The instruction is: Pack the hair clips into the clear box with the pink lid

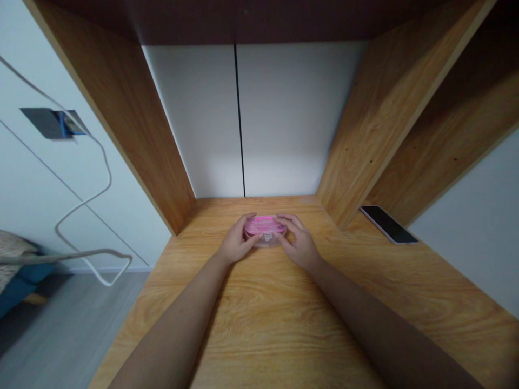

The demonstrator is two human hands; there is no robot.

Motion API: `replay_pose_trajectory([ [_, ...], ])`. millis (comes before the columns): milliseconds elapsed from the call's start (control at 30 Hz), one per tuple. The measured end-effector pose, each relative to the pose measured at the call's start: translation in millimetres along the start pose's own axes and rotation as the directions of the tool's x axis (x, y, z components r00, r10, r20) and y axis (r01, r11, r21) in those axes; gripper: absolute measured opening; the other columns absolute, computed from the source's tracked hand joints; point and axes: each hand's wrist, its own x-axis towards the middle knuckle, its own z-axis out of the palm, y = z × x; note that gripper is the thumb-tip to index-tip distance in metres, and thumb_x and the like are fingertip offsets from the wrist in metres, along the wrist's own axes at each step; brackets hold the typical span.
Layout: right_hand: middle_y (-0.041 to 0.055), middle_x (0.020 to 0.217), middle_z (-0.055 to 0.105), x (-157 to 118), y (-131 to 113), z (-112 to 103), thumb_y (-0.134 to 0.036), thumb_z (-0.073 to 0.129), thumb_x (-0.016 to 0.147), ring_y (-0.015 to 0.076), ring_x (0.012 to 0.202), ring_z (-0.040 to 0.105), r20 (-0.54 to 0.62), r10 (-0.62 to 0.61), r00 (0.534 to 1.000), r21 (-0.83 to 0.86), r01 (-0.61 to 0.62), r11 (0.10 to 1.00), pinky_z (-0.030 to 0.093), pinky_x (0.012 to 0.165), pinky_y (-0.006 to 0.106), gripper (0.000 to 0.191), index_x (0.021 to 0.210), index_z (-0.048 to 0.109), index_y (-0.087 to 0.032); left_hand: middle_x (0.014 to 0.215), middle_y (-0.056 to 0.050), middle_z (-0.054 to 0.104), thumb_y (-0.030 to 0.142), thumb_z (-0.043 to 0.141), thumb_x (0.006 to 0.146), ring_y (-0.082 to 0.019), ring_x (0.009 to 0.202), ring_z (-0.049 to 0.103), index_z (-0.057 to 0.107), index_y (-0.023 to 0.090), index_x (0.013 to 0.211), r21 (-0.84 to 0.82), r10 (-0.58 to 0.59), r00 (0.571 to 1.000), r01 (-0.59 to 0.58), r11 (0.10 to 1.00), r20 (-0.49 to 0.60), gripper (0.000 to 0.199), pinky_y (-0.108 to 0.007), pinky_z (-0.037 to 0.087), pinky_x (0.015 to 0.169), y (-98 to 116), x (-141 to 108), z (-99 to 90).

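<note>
Wood-grain counter [267, 335] ran back to a white panel [292, 119]. Toward its twelve o'clock edge sat a pink-lidded container [265, 225], left hand [237, 242] at nine, right hand [300, 244] at three: grip closed round both ends, thumbs flanking the front clip [268, 236]. Step judged: steadying; next move called for even thumb pressure. Writing: none legible.

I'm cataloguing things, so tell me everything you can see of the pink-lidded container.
The container is oblong, rounded, plastic-looking, with a translucent pink lid on a clear body and a pale clip in front. It sits upright, lid on, on the wooden desk. The left hand and right hand hold its ends. Contents can't be made out.
</note>
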Motion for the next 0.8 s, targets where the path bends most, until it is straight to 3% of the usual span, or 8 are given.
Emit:
replay_pose_trajectory([
  [400, 0.0084, 0.131, 0.061, -0.7, -0.6, -0.6, -0.024, 0.065, 0.092, 0.0261, 0.123, 0.059, -0.006, 0.027, 1.000, 0.038, -0.027, 0.999, 0.050, 0.108, 0.047, 0.038, 0.129, 0.065, -0.030, 0.126, -0.013, 0.063, 0.040, 0.077, 0.081, -0.024, 0.109, 0.065, 0.043, 0.016, 0.141, -0.143, -0.044, 0.999, 0.040, 0.989, -0.025, 0.073, -0.038, 0.052, 0.098, -4.8, 0.0, 4.5],
  [800, 0.0090, 0.128, 0.064, 2.1, -8.8, -0.9, -0.021, 0.063, 0.091, 0.0256, 0.121, 0.060, -0.093, 0.016, 0.996, 0.041, -0.012, 0.999, 0.049, 0.108, 0.046, 0.034, 0.125, 0.065, -0.027, 0.117, -0.011, 0.064, 0.035, 0.079, 0.078, -0.022, 0.101, 0.064, 0.042, 0.017, 0.140, -0.206, -0.029, 1.000, 0.026, 0.978, -0.011, 0.075, -0.035, 0.052, 0.092, -0.3, -0.3, 2.7],
])
